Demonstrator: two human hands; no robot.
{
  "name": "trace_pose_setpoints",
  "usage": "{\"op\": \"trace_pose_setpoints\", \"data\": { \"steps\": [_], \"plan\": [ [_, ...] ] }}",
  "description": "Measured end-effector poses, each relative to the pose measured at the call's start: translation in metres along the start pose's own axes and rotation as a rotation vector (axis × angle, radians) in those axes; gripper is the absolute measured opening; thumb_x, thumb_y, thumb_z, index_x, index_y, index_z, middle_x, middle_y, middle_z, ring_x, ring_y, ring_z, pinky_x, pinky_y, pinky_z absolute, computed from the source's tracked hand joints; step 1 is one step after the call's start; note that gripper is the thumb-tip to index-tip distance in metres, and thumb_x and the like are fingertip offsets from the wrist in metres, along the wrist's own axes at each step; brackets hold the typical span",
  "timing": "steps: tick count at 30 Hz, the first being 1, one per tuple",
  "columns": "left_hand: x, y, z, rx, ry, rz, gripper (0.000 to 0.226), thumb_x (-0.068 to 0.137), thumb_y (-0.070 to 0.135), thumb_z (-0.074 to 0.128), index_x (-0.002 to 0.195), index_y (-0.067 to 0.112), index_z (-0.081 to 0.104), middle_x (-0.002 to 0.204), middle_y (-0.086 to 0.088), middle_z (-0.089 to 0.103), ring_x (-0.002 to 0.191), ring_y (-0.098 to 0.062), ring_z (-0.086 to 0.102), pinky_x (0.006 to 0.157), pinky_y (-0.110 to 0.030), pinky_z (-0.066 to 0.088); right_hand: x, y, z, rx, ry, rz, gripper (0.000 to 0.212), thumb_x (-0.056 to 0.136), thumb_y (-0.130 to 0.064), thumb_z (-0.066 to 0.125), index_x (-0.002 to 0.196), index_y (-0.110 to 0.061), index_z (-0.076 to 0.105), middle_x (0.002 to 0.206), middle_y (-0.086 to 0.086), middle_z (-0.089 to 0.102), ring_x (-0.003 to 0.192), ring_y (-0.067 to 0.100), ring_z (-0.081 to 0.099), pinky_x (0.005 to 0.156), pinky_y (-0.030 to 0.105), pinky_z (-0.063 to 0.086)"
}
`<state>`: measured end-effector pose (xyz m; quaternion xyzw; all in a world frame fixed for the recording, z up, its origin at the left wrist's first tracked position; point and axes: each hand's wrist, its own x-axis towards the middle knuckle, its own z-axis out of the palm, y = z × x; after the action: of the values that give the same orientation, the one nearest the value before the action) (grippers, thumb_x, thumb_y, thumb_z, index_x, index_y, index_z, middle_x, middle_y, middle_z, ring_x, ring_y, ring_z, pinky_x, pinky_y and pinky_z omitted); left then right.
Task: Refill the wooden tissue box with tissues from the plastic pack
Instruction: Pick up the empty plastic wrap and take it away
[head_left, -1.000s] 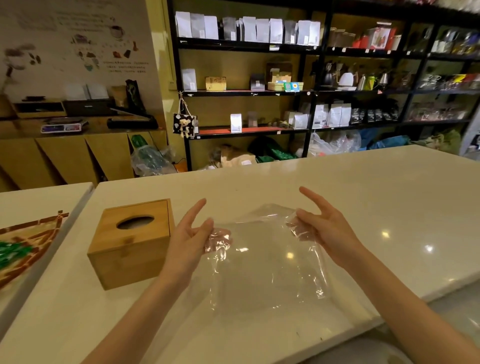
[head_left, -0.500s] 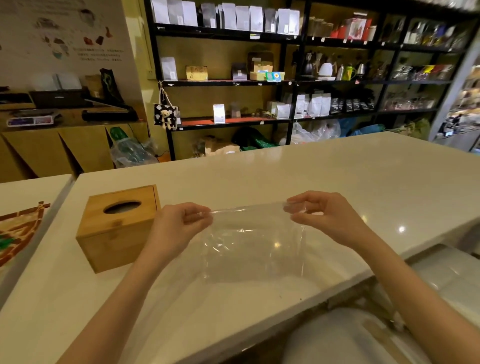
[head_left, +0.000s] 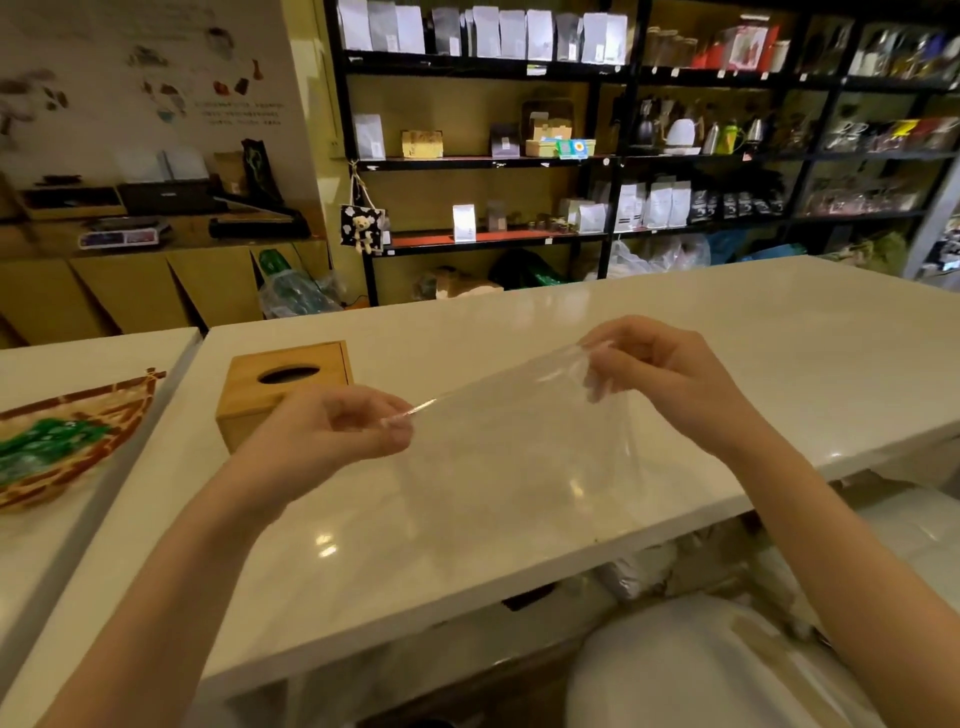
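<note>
Plastic pack (head_left: 519, 441): thin, clear, glossy film. Tissue box (head_left: 283, 387): smooth, matt wood. Desk (head_left: 675, 322): white, glossy, reflective.

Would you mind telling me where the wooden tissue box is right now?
In the head view, the wooden tissue box stands on the white counter at the person's left, just behind the left hand.

Empty clear plastic pack (head_left: 519, 447), stretched flat in the air.
Wooden tissue box (head_left: 270, 389) stands upright at left, oval slot on top.
</note>
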<state>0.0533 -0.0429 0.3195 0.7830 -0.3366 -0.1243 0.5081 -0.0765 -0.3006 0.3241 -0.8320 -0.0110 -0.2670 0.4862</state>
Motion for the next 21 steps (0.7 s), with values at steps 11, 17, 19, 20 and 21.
{"op": "trace_pose_setpoints", "data": {
  "steps": [11,17,19,20,21],
  "plan": [
    [-0.118,-0.049,0.054,-0.308,-0.555,-0.198,0.020,0.082,0.008,0.062,0.080,0.023,0.075,0.069,0.006,0.074,0.063,-0.004,0.067,0.064,-0.012,0.050,-0.047,0.018,0.052,0.275,-0.547,0.414,0.023,0.085,-0.013,0.060,0.105,-0.005,0.068,0.074,-0.006,0.071,0.063,0.005,0.063,0.061,0.017,0.052],
    [-0.210,-0.152,0.113,-0.634,-0.338,-0.519,0.029,0.056,0.036,0.083,0.076,0.016,0.074,0.064,0.002,0.071,0.057,-0.008,0.063,0.060,-0.022,0.047,-0.138,0.089,0.135,1.001,-0.433,1.088,0.029,0.076,-0.036,0.065,0.077,-0.010,0.077,0.080,0.009,0.075,0.073,0.021,0.072,0.075,0.031,0.058],
    [-0.232,-0.187,0.135,-0.671,-0.213,-0.670,0.041,0.047,0.039,0.088,0.076,0.013,0.074,0.064,0.000,0.070,0.057,-0.009,0.062,0.058,-0.023,0.047,-0.173,0.111,0.163,1.138,-0.430,1.217,0.033,0.077,-0.035,0.060,0.075,-0.006,0.076,0.074,0.012,0.074,0.066,0.023,0.072,0.059,0.030,0.058],
    [-0.241,-0.203,0.145,-0.723,-0.134,-0.753,0.041,0.048,0.035,0.088,0.077,0.011,0.073,0.064,-0.001,0.070,0.057,-0.010,0.063,0.057,-0.022,0.049,-0.191,0.125,0.177,1.168,-0.429,1.249,0.038,0.077,-0.038,0.061,0.086,-0.003,0.074,0.082,0.015,0.074,0.073,0.026,0.072,0.063,0.032,0.058],
    [-0.247,-0.216,0.156,-0.759,-0.048,-0.829,0.034,0.054,0.028,0.085,0.079,0.009,0.072,0.066,-0.003,0.071,0.059,-0.011,0.065,0.056,-0.022,0.052,-0.207,0.143,0.189,1.202,-0.374,1.320,0.050,0.079,-0.045,0.057,0.100,-0.002,0.070,0.096,0.018,0.072,0.085,0.030,0.071,0.072,0.036,0.058]
  ]
}}
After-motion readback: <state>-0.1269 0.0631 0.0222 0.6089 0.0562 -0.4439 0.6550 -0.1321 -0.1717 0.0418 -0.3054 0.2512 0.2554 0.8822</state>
